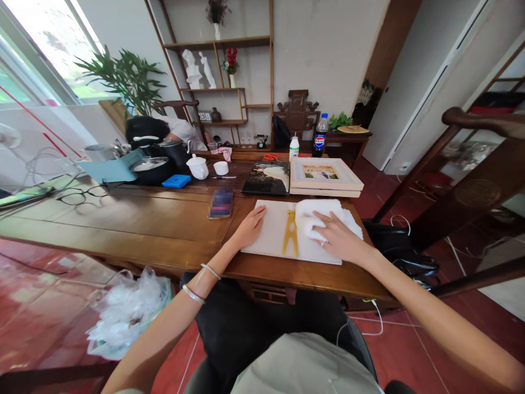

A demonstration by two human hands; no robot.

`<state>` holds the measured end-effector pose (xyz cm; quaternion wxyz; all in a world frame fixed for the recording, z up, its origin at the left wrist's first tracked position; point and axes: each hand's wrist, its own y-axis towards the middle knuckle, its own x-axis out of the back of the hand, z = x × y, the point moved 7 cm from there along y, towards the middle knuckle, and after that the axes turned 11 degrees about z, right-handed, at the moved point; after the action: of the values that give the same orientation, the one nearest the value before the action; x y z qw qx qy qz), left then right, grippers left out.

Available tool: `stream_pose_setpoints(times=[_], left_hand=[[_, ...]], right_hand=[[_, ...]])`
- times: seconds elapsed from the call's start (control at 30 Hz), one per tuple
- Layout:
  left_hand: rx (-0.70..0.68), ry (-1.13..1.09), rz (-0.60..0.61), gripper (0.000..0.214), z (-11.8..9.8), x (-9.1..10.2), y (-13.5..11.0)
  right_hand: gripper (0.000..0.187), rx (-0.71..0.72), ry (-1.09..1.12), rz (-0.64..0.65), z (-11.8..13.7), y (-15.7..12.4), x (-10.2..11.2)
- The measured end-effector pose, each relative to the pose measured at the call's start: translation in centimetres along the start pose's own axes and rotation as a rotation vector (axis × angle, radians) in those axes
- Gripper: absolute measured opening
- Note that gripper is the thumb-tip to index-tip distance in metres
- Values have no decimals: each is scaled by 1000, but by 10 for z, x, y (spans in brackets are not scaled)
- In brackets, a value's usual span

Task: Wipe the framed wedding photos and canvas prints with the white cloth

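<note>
Indoors, a white panel lies on a brown wooden worktop facing display shelves. The left hand, loosely extended, rests on its left edge; the right hand spreads over a white cloth, beside a yellow A-shaped tool.

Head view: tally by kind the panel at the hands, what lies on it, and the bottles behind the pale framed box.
White panel under the left hand: 1
Fluffy white cloth under the right hand: 1
Yellow A-shaped piece: 1
Bottles (Pepsi bottle, white bottle with green label): 2
Total: 5
</note>
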<state>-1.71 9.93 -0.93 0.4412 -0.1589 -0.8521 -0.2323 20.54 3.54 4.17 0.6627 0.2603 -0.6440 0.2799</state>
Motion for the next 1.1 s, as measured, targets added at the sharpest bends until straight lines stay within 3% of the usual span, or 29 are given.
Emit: stream_pose_setpoints(times=[0.17,0.27,0.43,0.57,0.67,0.77,0.87,0.97,1.1], left_hand=[[12,-14,0,45,0,-1,0],[9,-16,-4,45,1,-1,0],[6,-21,-7,45,2,-1,1],[14,-26,-7,44,3,-1,1],[19,-25,-2,45,2,-1,0],[8,-25,-2,44,2,-1,0],[-3,-28,-7,44,1,-1,0],[0,-24,-10,45,2,-1,0],[11,-19,0,45,1,-1,0]], right_hand=[[39,98,108,96,61,-58,7],[39,92,135,130,69,-66,12],[25,0,112,52,19,-20,12],[32,-80,43,-13,-28,28,5],[32,-125,12,-34,-39,39,1],[27,-95,31,-18,-19,23,-1],[23,-21,79,14,22,-14,-2],[31,23,112,40,61,-51,-1],[29,0,136,57,73,-63,1]])
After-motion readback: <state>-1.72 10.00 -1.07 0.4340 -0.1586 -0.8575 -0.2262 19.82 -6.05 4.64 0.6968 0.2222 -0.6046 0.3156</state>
